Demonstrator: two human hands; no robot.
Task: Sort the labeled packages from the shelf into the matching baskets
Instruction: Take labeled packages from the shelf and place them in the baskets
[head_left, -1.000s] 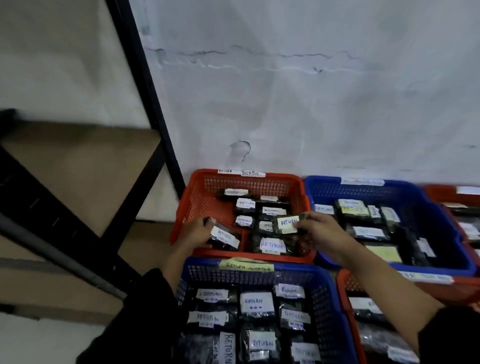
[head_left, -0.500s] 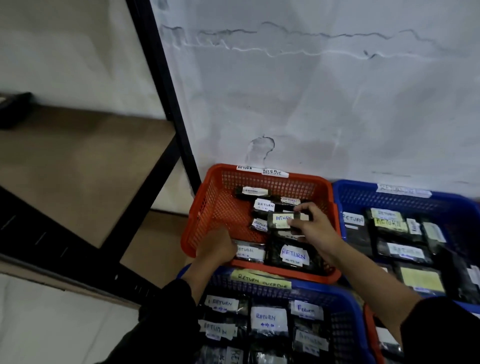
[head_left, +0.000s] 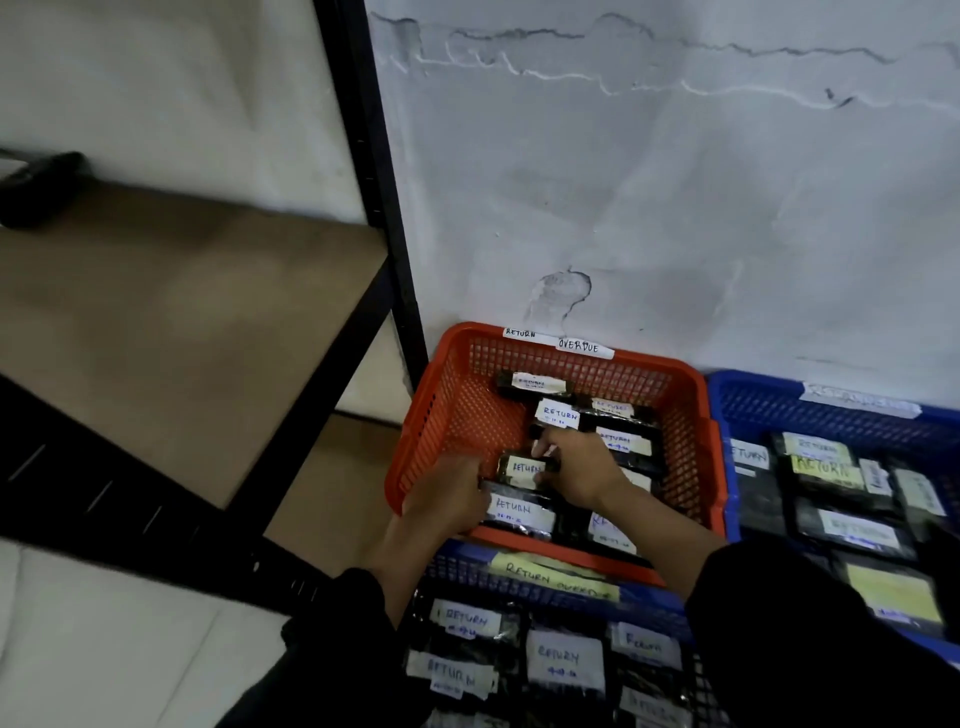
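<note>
Both hands are now inside the orange basket (head_left: 452, 410) tagged RETURN OVERDUE. The right hand (head_left: 579, 475), which a second ago held a RETURN-labelled package (head_left: 522, 469) near the basket's right rim, has carried it down to the left-centre, fingers clamped on its right end. The left hand (head_left: 447, 501) has moved in, fingers curled onto a second RETURN package (head_left: 519, 512) at the near wall. Judgement: both packages are being seated; release is pending
</note>
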